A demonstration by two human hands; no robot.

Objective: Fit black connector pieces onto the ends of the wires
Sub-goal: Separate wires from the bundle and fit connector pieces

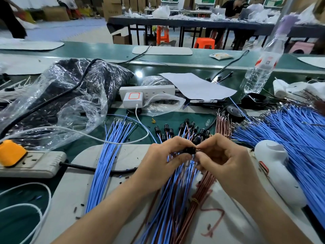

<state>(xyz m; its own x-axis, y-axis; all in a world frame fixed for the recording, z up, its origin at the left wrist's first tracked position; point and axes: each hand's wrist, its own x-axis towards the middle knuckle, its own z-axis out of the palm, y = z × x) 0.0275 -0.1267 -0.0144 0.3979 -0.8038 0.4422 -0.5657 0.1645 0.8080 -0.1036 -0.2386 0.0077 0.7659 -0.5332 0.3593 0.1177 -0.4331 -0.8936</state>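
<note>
Both hands are meeting just above the worktop [168,118]: my left hand [163,155] is pinching a black connector piece [192,150] to steady it, while my right hand [223,155] is pinching what seems to be a wire end, aiming it at the opening. Loose blue and brown wires [175,191] are lying fanned under my wrists, handy for the next pick. Fitted connectors [182,128] are resting just beyond my fingers, and spare blue wires [112,143] are waiting on the left
</note>
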